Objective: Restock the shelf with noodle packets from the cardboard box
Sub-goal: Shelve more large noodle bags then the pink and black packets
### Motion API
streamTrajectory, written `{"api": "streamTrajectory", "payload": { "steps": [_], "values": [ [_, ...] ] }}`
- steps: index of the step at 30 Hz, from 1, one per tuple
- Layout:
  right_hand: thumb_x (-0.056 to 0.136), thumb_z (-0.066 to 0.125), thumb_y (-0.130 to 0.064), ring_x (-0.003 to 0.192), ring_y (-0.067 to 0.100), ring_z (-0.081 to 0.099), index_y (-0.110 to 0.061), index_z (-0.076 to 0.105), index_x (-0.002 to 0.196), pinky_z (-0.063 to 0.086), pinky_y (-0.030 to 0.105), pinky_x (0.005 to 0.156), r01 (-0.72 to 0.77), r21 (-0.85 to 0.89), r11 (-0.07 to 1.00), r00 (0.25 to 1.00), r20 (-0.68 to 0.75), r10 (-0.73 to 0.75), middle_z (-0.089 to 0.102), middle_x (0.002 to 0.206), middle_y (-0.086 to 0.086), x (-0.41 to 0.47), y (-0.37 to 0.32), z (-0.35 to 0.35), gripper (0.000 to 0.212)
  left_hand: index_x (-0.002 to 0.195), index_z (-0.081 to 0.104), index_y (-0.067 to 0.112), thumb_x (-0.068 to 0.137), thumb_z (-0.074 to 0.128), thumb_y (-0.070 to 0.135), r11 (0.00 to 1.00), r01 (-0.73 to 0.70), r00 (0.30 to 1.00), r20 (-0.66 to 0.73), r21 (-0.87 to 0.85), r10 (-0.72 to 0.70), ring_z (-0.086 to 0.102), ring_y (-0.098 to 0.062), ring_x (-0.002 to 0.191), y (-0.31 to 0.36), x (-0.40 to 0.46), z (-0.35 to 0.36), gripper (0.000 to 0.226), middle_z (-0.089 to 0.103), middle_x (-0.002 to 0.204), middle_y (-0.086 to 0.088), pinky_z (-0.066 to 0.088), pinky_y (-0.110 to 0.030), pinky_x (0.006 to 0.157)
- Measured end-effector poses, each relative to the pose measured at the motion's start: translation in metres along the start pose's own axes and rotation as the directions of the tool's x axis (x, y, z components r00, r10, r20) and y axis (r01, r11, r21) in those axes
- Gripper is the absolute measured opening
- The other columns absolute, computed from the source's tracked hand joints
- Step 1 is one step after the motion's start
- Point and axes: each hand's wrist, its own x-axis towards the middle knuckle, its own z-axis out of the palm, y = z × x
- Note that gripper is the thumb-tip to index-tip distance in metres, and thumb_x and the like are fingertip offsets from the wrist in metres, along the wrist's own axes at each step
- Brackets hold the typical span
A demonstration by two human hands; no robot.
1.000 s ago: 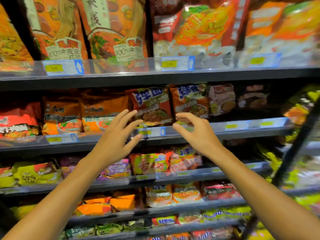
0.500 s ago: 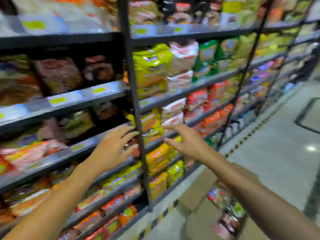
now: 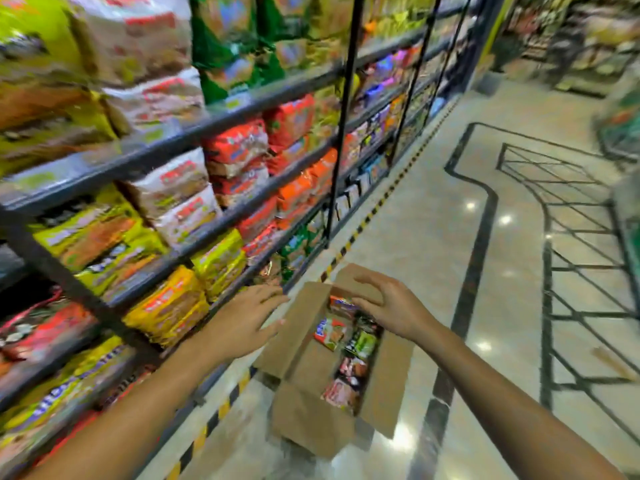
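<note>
Two bare forearms reach in from the near edge, both hands held over the cardboard box, which sits on the glossy floor w/ its flaps open, just right of the yellow-black hazard strip along the shelf base. Left hand is flat, fingers straight & loosely spread, holding nothing, above the box's left flap; can't tell if it touches the cardboard. Right hand is over the far end of the box, fingers curved downward and thumb tucked under, right at the top packets; whether it actually grips one can't be told, too blurry. Inside the box: noodle packets packed in a row, red/orange, green & dark wrappers, approx filling the open slot. Left of the box the shelf runs near to far, dark metal tiers fully stocked: yellow packs nearest the left hand, white-red packs above, red & orange packs further along, green bags on the top tier. Black uprights split the bays. Far right, dark inlaid lines curve across the floor; more shelving at the far end, too blurred to read
</note>
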Motion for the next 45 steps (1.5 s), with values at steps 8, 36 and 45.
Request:
{"api": "streamTrajectory", "payload": {
  "steps": [8, 36, 45],
  "values": [
    [0.093, 0.062, -0.048, 0.127, 0.019, 0.053, -0.019, 0.056, 0.137, 0.041, 0.026, 0.099, -0.101, -0.013, 0.995, 0.985, 0.139, 0.102, 0.059, 0.139, 0.001, 0.073, 0.095, -0.02, 0.053, 0.131, 0.062, 0.017, 0.092, 0.018, 0.071, 0.974, 0.13, 0.983, 0.156, -0.184, -0.101, 0.058, -0.023, 0.124, -0.013, 0.11, 0.085, 0.08, 0.061, 0.135, -0.003, 0.045, -0.036, 0.102],
    [0.084, 0.075, -0.033, 0.122, 0.011, 0.054, -0.016, 0.046, 0.143, 0.042, 0.027, 0.104, -0.163, 0.05, 0.985, 0.769, 0.632, 0.095, 0.058, 0.13, -0.008, 0.446, 0.535, 0.305, 0.068, 0.144, 0.041, 0.031, 0.087, 0.033, 0.059, 0.384, 0.81, 0.58, 0.511, -0.442, -0.635, 0.043, -0.016, 0.137, -0.055, 0.337, 0.578, 0.064, 0.047, 0.146, 0.005, 0.035, -0.035, 0.113],
    [0.075, 0.069, -0.053, 0.123, 0.022, 0.054, -0.026, 0.039, 0.143, 0.046, 0.04, 0.105, -0.077, -0.022, 0.997, 0.834, 0.546, 0.077, 0.055, 0.134, 0.002, 0.497, 0.624, 0.499, 0.079, 0.145, 0.042, 0.029, 0.099, 0.049, 0.038, 0.274, 0.888, 0.447, 0.556, -0.369, -0.701, 0.045, -0.012, 0.129, -0.079, 0.313, 0.778, 0.047, 0.046, 0.144, 0.01, 0.039, -0.024, 0.099]
  ]
}}
